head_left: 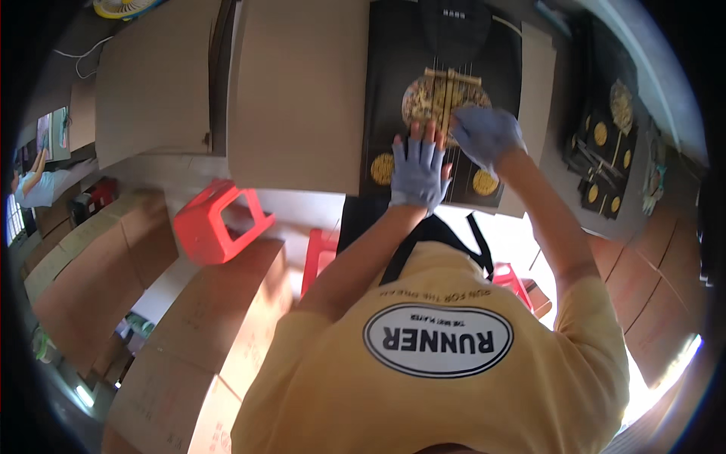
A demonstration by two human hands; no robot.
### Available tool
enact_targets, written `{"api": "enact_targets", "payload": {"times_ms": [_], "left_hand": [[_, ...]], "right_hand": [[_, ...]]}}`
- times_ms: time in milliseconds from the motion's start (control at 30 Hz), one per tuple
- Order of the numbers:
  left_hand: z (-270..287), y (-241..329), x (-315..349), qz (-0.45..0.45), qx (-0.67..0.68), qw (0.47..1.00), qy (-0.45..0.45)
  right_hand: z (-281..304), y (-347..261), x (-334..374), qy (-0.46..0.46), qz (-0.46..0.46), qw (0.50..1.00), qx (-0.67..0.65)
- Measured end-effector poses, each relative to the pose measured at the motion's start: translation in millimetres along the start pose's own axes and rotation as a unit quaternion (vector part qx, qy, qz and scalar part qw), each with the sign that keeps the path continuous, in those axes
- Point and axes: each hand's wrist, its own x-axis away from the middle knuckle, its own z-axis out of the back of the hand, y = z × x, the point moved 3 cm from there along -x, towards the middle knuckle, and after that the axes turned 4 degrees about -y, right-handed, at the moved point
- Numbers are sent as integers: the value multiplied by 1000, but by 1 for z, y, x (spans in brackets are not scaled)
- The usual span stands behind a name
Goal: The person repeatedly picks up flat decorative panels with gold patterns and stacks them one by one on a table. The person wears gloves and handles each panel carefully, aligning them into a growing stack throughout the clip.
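Observation:
A flat black printed sheet (382, 91) with gold round emblems lies on the work surface before me. My left hand (420, 174), in a grey-blue fingerless glove, rests flat on its lower part with the fingers spread. Beside it my right hand (488, 136), gloved the same way, is curled closed at the right side of the large central medallion (423, 94). Whatever may be in its fingers is hidden. Gold bars run across and down the medallion. A dark rounded flap (454, 30) lies over the sheet's far end.
Brown cardboard (295, 98) covers the surface at left. More black-and-gold pieces (601, 151) lie at right, near scissors-like metal tools (597, 160). Red plastic stools (219, 223) stand below the edge, among cardboard cartons (204, 303). Another person (38, 185) is at far left.

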Motion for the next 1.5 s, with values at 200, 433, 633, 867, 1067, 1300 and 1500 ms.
{"api": "enact_targets", "payload": {"times_ms": [200, 433, 633, 867, 1067, 1300, 1500], "left_hand": [[2, 7, -3, -24, 54, 998, 4], [4, 1, 1, -2, 45, 999, -17], [-24, -4, -6, -10, 16, 999, 27], [-13, 6, 1, -28, -2, 998, 63], [-16, 0, 0, -2, -14, 997, 78], [18, -39, -16, -179, -61, 977, 97], [11, -48, -26, -197, -36, 979, 42]], "right_hand": [[88, -7, -263, 279, 97, 955, 2], [47, -76, -246, 357, 120, 924, 71], [-59, -187, -92, 184, 366, 904, 123], [-134, -252, -20, -168, 528, 831, -59], [-47, -159, 72, 28, 462, 781, -419], [-128, -22, 147, 184, 34, 977, -105], [-172, -21, 145, 196, -33, 978, -58]]}}
